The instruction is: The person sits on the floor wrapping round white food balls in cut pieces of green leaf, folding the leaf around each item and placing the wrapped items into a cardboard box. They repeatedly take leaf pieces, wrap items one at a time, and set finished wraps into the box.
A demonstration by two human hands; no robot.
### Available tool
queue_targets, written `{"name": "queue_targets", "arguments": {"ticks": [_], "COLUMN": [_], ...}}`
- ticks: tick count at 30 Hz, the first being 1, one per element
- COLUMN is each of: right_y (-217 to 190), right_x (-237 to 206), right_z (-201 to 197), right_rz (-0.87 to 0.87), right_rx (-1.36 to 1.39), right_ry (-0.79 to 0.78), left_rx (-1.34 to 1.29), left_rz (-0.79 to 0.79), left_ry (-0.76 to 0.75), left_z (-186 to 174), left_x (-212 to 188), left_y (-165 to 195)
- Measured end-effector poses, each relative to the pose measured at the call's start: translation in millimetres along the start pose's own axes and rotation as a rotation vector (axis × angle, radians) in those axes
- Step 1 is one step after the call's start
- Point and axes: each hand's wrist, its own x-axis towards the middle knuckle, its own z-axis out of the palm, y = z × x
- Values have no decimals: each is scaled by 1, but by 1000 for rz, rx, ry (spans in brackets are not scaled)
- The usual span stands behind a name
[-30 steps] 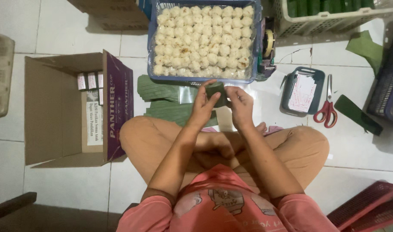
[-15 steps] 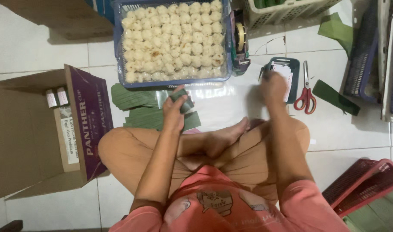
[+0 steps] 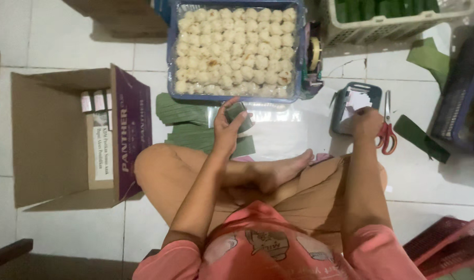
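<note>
Down on the tiled floor (image 3: 66, 41) a person sits cross-legged, one bare foot (image 3: 286, 166) resting across the lap; the left hand (image 3: 231, 122) is raised in front of the knee with its fingers curled around a small green leaf-wrapped parcel (image 3: 239, 115), thumb on one side and fingertips on the other, so the parcel sits pinched in the hand just below the near rim of the blue tray (image 3: 170, 57); that tray is packed with rows of pale round dumplings (image 3: 236, 49); beneath the left hand lies a stack of green leaf strips (image 3: 185, 122), fanned flat on the floor and partly tucked against the knee; the right hand (image 3: 366, 122) is stretched out to the side, well apart from the left, its fingers bent down onto the lower edge of a small dark tray (image 3: 346, 101) holding white slips; whether those fingers grip anything I cannot tell, since the back of the hand hides them; red-handled scissors (image 3: 386, 135) lie just beside that hand; an open cardboard box (image 3: 55, 140) stands on the left, a tape dispenser (image 3: 313, 57) leans at the blue tray's right side, and a white basket (image 3: 392, 28) of green rolls sits beyond it.
</note>
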Motion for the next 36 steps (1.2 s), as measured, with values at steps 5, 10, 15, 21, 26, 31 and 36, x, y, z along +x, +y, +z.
{"name": "queue_targets", "arguments": {"ticks": [5, 10, 15, 21, 26, 31, 36], "right_y": [-79, -210, -285, -316, -326, -333, -327], "right_x": [-19, -96, -113, -123, -141, -158, -150], "right_z": [-63, -80, -76, -83, -110, -123, -126], "right_rz": [73, 4, 90, -30, -353, -552, -711], "right_rx": [504, 997, 1174, 1090, 776, 758, 668], "right_ry": [-71, -711, -589, -605, -381, -364, -292], "left_rx": [-85, -137, -163, -178, -190, -202, -334], "left_rz": [-12, -30, 70, 121, 105, 181, 77], "left_ry": [17, -21, -116, -135, 49, 195, -22], "left_z": [-19, -22, -23, -25, -23, -9, 4], "left_x": [-1, -7, -19, -22, -19, -18, -28], "left_y": [6, 4, 8, 9, -2, -1, 19]}}
